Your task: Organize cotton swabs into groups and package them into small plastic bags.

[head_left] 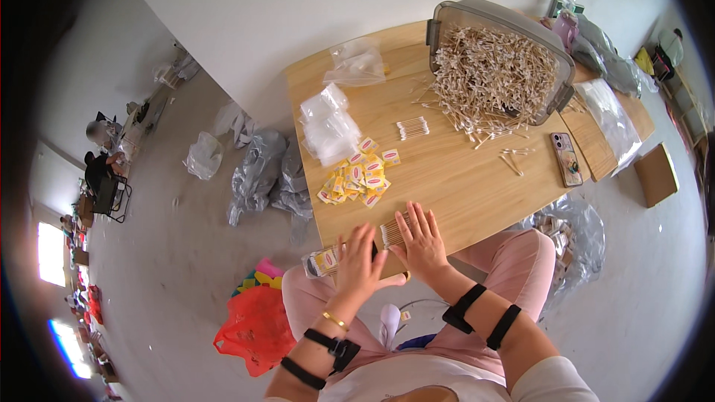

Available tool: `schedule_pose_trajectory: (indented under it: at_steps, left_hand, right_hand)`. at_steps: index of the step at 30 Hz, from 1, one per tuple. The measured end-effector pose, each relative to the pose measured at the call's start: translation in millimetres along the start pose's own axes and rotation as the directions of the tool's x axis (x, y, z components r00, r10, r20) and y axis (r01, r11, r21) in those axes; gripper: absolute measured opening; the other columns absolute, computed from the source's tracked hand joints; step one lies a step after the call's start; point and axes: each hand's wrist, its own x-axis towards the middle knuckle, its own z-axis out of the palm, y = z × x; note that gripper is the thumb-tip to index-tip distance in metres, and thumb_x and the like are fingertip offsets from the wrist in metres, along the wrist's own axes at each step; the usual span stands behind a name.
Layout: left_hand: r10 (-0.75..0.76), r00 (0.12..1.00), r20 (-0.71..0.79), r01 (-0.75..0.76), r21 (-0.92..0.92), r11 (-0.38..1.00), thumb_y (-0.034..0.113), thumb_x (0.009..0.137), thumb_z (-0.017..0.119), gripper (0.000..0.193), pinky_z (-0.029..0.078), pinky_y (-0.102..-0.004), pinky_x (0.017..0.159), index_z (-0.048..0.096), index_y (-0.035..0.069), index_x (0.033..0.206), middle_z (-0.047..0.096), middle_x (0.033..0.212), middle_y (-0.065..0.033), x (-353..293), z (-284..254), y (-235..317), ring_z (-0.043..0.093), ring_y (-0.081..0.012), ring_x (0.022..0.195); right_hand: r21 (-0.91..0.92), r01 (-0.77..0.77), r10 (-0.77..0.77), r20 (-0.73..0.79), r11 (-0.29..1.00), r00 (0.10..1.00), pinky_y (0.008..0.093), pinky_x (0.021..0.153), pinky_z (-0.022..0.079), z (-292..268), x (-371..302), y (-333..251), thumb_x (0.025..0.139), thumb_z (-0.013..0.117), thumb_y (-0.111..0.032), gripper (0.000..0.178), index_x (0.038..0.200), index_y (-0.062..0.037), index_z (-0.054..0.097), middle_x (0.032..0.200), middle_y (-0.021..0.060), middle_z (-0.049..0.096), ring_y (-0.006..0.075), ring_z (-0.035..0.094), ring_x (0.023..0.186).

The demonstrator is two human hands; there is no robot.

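Observation:
At the table's near edge, my right hand lies flat with fingers stretched out, its palm side against a row of cotton swabs. The swabs lie side by side, partly covered by that hand. My left hand is just left of them, fingers apart and slightly bent, a little blurred. Beside it sits a clear plastic bag with a yellow and white label card. A small dark thing shows by my left fingers; I cannot make out what it is. Farther up lies a heap of yellow and white label cards.
A grey bin lies tipped on its side, with many loose cotton swabs spilling out. A neat row of swabs, clear plastic bags and a phone share the table. A red bag stands on the floor.

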Motion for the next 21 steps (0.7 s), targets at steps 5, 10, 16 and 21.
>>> schedule_pose_trajectory:
  at_steps: [5,10,16,21]
  left_hand:
    - [0.112,0.994,0.015,-0.112,0.027,0.993,0.04,0.106,0.046,0.057,0.017,-0.057,0.123,0.045,0.0,0.147,0.046,0.152,-0.0164,30,43,3,0.038,-0.0335,0.146]
    - [0.092,0.985,0.142,-0.096,0.018,0.995,0.041,0.106,0.044,0.06,0.016,-0.057,0.124,0.043,0.0,0.149,0.048,0.15,-0.0158,34,38,8,0.038,-0.0317,0.146]
    - [0.088,0.994,0.058,-0.09,0.038,0.995,0.047,0.106,0.042,0.069,0.012,-0.0581,0.125,0.036,-0.004,0.153,0.04,0.156,-0.0185,22,22,0,0.033,-0.0342,0.149]
    - [-0.016,0.993,0.117,-0.003,0.164,0.987,0.057,0.104,0.037,0.085,0.004,-0.0593,0.125,0.022,-0.008,0.157,0.02,0.166,-0.0226,0,34,-9,0.013,-0.0382,0.156]
  right_hand:
    - [0.011,-0.004,0.004,-0.044,1.0,0.999,0.0525,0.126,0.014,0,-2,-3,0.094,0.062,-0.04,0.08,0.159,-0.0074,0.03,0.166,0.0222,0.024,0.0355,0.02,0.156]
    - [0.159,0.025,-0.024,-0.005,0.987,1.0,0.0517,0.126,0.016,-16,-10,14,0.092,0.062,-0.043,0.08,0.158,-0.0073,0.033,0.164,0.0199,0.029,0.0342,0.024,0.154]
    - [0.12,0.045,-0.043,-0.019,0.992,0.999,0.052,0.126,0.016,-16,-4,12,0.094,0.061,-0.048,0.08,0.159,-0.0114,0.032,0.165,0.0191,0.028,0.0342,0.023,0.154]
    - [0.087,0.055,-0.053,-0.02,0.995,0.998,0.0526,0.126,0.014,-11,1,8,0.095,0.06,-0.049,0.078,0.159,-0.0122,0.034,0.165,0.02,0.026,0.0354,0.022,0.155]
